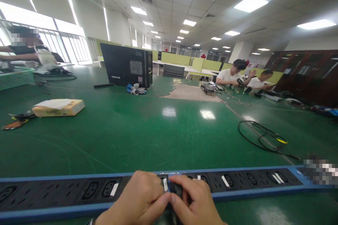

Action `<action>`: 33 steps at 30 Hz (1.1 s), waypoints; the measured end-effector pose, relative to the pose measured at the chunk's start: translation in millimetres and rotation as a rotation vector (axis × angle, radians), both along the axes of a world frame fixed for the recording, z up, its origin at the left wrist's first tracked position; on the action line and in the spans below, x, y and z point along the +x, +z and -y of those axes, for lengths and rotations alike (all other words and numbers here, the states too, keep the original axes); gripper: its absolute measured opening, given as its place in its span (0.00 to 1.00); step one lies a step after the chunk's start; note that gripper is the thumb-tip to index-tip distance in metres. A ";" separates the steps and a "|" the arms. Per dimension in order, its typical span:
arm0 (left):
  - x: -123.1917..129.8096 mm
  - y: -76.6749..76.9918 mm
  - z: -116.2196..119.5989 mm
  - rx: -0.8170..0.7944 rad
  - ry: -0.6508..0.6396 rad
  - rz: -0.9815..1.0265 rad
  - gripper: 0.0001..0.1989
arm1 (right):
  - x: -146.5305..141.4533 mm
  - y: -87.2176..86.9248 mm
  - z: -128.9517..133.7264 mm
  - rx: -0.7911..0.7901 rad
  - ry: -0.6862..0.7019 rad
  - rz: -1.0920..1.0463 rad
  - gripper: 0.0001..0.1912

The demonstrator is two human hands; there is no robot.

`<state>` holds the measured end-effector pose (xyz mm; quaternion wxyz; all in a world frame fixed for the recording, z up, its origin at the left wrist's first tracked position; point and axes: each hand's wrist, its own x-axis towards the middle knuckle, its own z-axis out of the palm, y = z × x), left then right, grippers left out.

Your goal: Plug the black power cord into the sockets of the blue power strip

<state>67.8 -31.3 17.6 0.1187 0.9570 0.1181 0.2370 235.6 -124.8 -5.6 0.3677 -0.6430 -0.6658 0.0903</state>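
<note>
A long blue-framed power strip (66, 208) with black sockets lies across the front of the green table. Several sockets carry small white labels. My left hand (139, 198) rests over the strip's middle, its fingers curled and its thumb tip meeting my right thumb. Beside it, my right hand (194, 197) is closed around a small black piece (176, 188) at the strip. What my left fingers hold, if anything, is hidden.
The green table (126, 140) bears a tissue pack (59, 108), a black computer case (126, 65), gloves (136, 89), a coiled black cable (260, 137) and keys (19, 119). One person sits at the far left, two at the right.
</note>
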 end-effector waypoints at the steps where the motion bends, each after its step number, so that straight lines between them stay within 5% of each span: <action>1: 0.2 0.6 -0.1 -0.001 -0.002 0.001 0.22 | -1.2 0.7 0.3 0.006 -0.016 -0.004 0.19; 33: 0.0 0.6 -2.2 0.040 0.005 0.009 0.22 | -0.2 12.4 4.2 -0.047 0.073 -0.084 0.16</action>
